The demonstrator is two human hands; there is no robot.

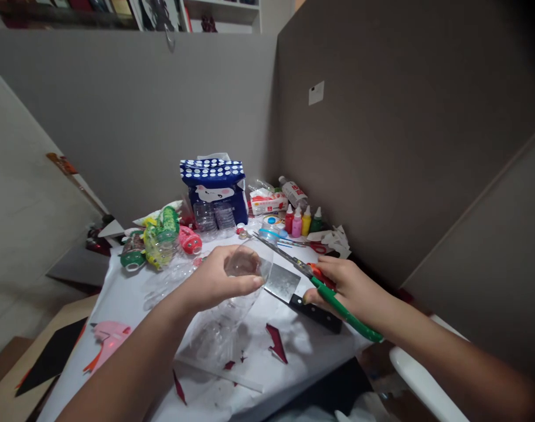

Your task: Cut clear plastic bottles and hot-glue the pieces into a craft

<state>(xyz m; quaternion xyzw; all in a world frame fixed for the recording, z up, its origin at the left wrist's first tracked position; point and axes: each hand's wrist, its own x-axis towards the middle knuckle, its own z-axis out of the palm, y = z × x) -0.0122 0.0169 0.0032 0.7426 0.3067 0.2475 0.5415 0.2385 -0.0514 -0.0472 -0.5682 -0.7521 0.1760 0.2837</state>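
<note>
Head view: you are holding scissors [301,266] beside clear plastic [266,259].
Your left hand [218,278] is pinching it, apparently steadying it; your right hand [348,284] is gripping the handles [340,309].

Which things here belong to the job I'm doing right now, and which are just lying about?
Likely part of the job, being held:
scissors, in your right hand
clear plastic piece, in your left hand

Apparently just lying about:
cleaver
glue gun
squeeze bottles
blue bag
red scraps
</note>
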